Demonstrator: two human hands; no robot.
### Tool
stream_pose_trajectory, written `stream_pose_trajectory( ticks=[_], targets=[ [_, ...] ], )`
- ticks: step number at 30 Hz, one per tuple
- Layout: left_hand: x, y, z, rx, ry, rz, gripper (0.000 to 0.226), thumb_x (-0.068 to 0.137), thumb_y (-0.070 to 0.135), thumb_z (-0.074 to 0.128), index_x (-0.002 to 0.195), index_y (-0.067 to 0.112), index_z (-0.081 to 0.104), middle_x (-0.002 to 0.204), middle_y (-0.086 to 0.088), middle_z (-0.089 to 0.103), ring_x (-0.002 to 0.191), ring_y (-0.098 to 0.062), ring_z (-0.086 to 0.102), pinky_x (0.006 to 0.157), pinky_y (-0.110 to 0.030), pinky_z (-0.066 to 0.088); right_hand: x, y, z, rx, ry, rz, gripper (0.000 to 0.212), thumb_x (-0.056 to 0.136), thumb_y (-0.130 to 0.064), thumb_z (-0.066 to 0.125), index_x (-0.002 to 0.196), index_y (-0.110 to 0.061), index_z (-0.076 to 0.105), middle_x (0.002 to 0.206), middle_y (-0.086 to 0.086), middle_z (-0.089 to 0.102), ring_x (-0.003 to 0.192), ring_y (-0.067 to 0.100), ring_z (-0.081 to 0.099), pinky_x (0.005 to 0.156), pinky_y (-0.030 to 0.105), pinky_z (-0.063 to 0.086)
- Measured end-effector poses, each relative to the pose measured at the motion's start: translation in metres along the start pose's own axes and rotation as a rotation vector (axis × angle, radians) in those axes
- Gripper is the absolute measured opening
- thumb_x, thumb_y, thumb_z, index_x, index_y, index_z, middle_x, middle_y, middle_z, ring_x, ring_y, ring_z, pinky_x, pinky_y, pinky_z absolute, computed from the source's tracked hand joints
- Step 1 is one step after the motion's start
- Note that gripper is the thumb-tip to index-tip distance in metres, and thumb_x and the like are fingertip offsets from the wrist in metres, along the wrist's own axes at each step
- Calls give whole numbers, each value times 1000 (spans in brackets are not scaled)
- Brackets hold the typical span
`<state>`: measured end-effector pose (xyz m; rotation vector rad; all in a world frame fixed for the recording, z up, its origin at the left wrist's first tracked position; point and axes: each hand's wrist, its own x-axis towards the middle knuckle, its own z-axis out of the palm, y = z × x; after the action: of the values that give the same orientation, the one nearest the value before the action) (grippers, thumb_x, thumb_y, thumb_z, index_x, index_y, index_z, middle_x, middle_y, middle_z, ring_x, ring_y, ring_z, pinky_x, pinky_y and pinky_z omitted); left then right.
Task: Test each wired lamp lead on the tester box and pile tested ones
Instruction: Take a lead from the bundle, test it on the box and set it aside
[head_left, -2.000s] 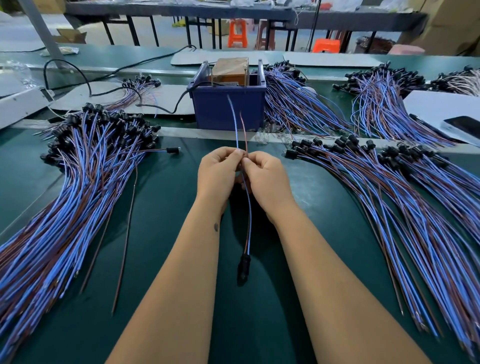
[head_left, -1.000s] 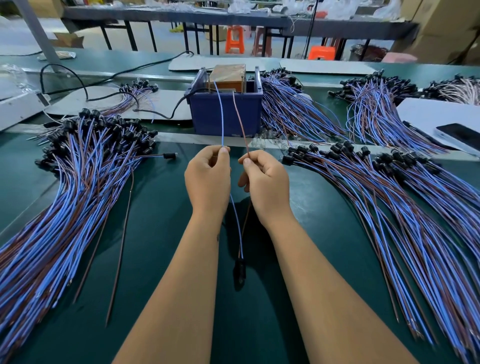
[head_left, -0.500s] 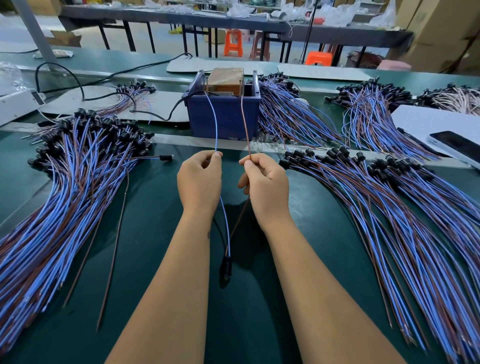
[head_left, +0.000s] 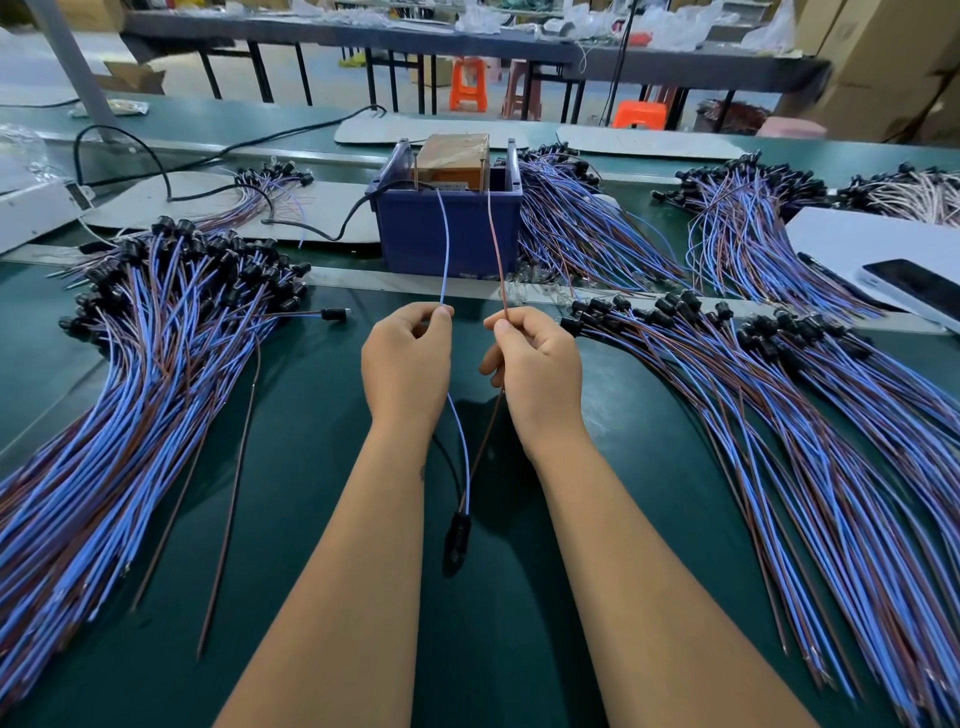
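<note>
Centrally, one lead (head_left: 467, 462) hangs between the hands: thin blue and brown wires joined at a black socket (head_left: 457, 540) over the green table (head_left: 322, 467). Left hand (head_left: 408, 364) fingers pinch the blue wire, right hand (head_left: 537, 371) fingers pinch the brown; both wires reach up to the tester (head_left: 452, 156), a brown block in a blue plastic bin (head_left: 447, 234). Fanned lead piles lie left (head_left: 130, 389) and right (head_left: 805, 415).

Bare green mat (head_left: 322, 467) runs between the left lead pile (head_left: 130, 389) and right lead pile (head_left: 779, 415), blocked ahead by the tester box (head_left: 447, 228).
</note>
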<state>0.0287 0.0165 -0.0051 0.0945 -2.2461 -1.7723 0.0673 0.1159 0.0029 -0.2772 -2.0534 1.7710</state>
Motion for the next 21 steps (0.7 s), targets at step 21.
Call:
stream_pose_trajectory(
  ticks=[21],
  targets=[
    [-1, 5, -5, 4, 92, 3, 21, 97, 24, 51, 80, 27, 63, 70, 3, 62, 63, -13, 50, 60, -27, 41, 3, 3, 2, -43, -59, 12, 19, 95, -15, 51, 86, -21, 67, 54, -5, 61, 65, 15, 58, 73, 46, 53]
  ],
)
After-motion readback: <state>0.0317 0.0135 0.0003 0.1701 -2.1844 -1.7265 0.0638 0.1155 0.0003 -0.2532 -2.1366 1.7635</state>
